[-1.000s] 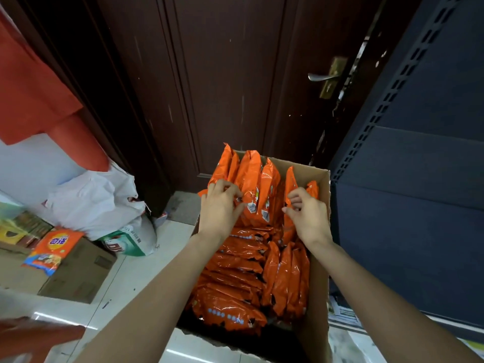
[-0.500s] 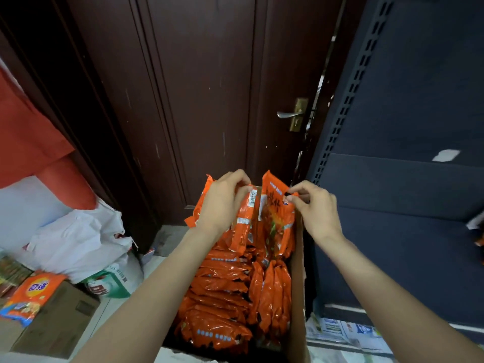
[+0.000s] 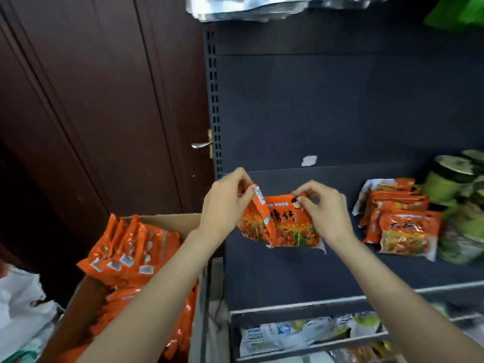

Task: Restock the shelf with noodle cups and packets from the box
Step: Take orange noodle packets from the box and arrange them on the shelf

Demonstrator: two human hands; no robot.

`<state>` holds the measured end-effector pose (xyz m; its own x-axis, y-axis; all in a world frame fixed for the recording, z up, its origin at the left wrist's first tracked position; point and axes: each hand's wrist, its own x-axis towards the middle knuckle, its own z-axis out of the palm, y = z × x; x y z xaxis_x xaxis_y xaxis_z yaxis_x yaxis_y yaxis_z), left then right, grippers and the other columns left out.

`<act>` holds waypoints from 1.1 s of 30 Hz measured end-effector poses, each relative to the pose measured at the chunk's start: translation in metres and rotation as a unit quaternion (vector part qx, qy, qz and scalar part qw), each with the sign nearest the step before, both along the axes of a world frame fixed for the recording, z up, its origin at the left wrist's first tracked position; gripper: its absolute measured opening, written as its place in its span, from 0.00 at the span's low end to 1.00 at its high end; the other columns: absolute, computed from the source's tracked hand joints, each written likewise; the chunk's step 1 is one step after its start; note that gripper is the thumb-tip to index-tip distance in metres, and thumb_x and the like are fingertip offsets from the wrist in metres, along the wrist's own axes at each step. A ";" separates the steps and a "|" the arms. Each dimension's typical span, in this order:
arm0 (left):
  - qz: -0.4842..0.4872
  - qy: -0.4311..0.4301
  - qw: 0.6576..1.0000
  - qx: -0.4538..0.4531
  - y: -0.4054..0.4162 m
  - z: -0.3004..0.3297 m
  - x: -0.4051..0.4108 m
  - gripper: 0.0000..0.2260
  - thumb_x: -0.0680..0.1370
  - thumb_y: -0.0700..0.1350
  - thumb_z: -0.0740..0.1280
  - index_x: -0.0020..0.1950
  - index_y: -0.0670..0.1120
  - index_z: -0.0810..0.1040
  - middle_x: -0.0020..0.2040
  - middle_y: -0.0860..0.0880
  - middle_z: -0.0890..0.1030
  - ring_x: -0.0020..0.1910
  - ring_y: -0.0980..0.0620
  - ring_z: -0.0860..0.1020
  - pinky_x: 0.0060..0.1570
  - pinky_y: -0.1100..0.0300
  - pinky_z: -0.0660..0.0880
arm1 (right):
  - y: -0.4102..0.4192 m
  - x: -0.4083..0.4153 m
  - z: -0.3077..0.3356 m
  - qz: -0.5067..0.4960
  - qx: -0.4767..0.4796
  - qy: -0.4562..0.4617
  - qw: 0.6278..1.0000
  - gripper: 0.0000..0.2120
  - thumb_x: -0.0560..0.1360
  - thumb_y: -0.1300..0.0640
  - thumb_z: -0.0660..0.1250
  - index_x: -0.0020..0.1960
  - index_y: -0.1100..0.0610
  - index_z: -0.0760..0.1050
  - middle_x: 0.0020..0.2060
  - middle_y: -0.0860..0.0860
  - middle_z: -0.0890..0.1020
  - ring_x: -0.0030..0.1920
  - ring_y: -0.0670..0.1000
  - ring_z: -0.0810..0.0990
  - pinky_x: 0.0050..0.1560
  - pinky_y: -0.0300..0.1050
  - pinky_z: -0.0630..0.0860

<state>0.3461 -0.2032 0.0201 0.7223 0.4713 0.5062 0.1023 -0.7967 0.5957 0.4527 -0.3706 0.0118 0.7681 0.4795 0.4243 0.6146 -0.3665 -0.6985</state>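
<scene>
Both hands, left hand [image 3: 225, 205] and right hand [image 3: 324, 208], pinch the top edge of light, crinkly orange noodle packets [image 3: 280, 224] held over the shelf [image 3: 288, 273], right of the box [image 3: 167, 221].

A small shop is being shown: a dark slotted shelf [image 3: 340, 258] is being stocked with packets [image 3: 400, 226] and cups [image 3: 450, 179], beside a full box [image 3: 167, 221].
</scene>
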 end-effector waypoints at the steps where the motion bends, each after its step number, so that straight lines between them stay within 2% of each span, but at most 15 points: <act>1: 0.000 0.006 1.000 0.003 -0.020 -0.001 0.015 0.05 0.76 0.49 0.66 0.42 0.50 0.72 0.39 0.53 0.80 0.40 0.52 0.78 0.42 0.49 0.76 | -0.022 0.014 -0.002 -0.006 -0.005 -0.004 1.000 0.08 0.74 0.65 0.67 0.43 0.53 0.79 0.41 0.44 0.82 0.44 0.42 0.79 0.48 0.34 0.72; 8: 0.036 0.053 0.997 -0.031 -0.159 -0.017 0.121 0.06 0.77 0.50 0.64 0.44 0.49 0.74 0.37 0.53 0.79 0.40 0.50 0.77 0.39 0.55 0.73 | -0.170 0.113 -0.019 -0.021 -0.073 -0.012 0.997 0.09 0.73 0.68 0.67 0.43 0.55 0.79 0.39 0.45 0.81 0.42 0.42 0.78 0.42 0.26 0.70; 11: 0.043 0.078 0.994 -0.067 -0.202 -0.027 0.156 0.07 0.77 0.50 0.64 0.42 0.48 0.74 0.36 0.53 0.78 0.38 0.52 0.76 0.37 0.57 0.70 | -0.217 0.145 -0.025 -0.022 -0.102 -0.008 0.994 0.10 0.73 0.69 0.67 0.42 0.55 0.79 0.38 0.44 0.80 0.41 0.43 0.77 0.45 0.32 0.72; 15: 0.038 0.090 0.983 -0.158 -0.232 -0.044 0.196 0.09 0.76 0.49 0.66 0.37 0.49 0.73 0.36 0.51 0.81 0.39 0.53 0.79 0.41 0.55 0.77 | -0.256 0.183 -0.034 -0.028 -0.134 -0.003 0.991 0.09 0.73 0.68 0.67 0.42 0.55 0.79 0.41 0.47 0.81 0.41 0.44 0.77 0.42 0.34 0.68; 19: 0.058 0.097 0.972 -0.208 -0.245 -0.059 0.221 0.11 0.76 0.46 0.67 0.34 0.49 0.74 0.36 0.50 0.81 0.40 0.51 0.80 0.42 0.57 0.77 | -0.270 0.213 -0.041 -0.021 -0.157 -0.002 0.987 0.08 0.74 0.69 0.66 0.43 0.58 0.79 0.42 0.48 0.81 0.36 0.39 0.75 0.38 0.26 0.66; 21: 0.073 0.105 0.967 -0.219 -0.246 -0.065 0.229 0.10 0.76 0.46 0.67 0.34 0.48 0.75 0.36 0.50 0.82 0.39 0.51 0.80 0.43 0.55 0.78 | -0.267 0.225 -0.044 -0.009 -0.174 -0.002 0.985 0.08 0.74 0.70 0.64 0.44 0.59 0.79 0.44 0.50 0.81 0.40 0.45 0.77 0.42 0.31 0.68; 24: 0.089 0.117 0.961 -0.234 -0.246 -0.074 0.236 0.08 0.76 0.46 0.67 0.37 0.47 0.76 0.37 0.50 0.82 0.39 0.51 0.81 0.43 0.55 0.78 | -0.254 0.238 -0.051 0.021 -0.210 -0.013 0.977 0.10 0.74 0.71 0.62 0.46 0.60 0.79 0.46 0.53 0.82 0.48 0.52 0.79 0.51 0.45 0.74; 25: 0.091 0.120 0.960 -0.237 -0.245 -0.077 0.238 0.08 0.76 0.46 0.67 0.37 0.47 0.76 0.37 0.50 0.82 0.39 0.52 0.81 0.42 0.56 0.78 | -0.248 0.241 -0.055 0.032 -0.216 -0.017 0.976 0.10 0.73 0.71 0.62 0.47 0.60 0.79 0.47 0.54 0.82 0.49 0.53 0.80 0.52 0.46 0.74; 28: 0.099 0.117 0.950 -0.271 -0.246 -0.083 0.239 0.09 0.76 0.46 0.67 0.36 0.47 0.76 0.37 0.51 0.82 0.40 0.54 0.80 0.39 0.59 0.75 | -0.231 0.241 -0.072 0.043 -0.209 -0.017 0.977 0.12 0.74 0.69 0.65 0.55 0.61 0.78 0.54 0.55 0.80 0.56 0.54 0.78 0.57 0.40 0.70; 31: 0.113 0.112 0.942 -0.296 -0.245 -0.088 0.239 0.10 0.76 0.46 0.67 0.35 0.48 0.74 0.36 0.51 0.80 0.39 0.55 0.79 0.40 0.61 0.74 | -0.222 0.240 -0.090 0.013 -0.196 -0.004 0.981 0.14 0.74 0.62 0.68 0.60 0.60 0.76 0.58 0.56 0.77 0.59 0.55 0.75 0.61 0.46 0.71; 33: 0.119 0.111 0.935 -0.314 -0.243 -0.092 0.240 0.10 0.76 0.46 0.67 0.35 0.47 0.75 0.36 0.50 0.81 0.39 0.53 0.80 0.41 0.59 0.76 | -0.224 0.241 -0.098 -0.016 -0.231 -0.034 0.972 0.15 0.75 0.58 0.67 0.61 0.58 0.76 0.58 0.54 0.77 0.60 0.55 0.73 0.60 0.50 0.71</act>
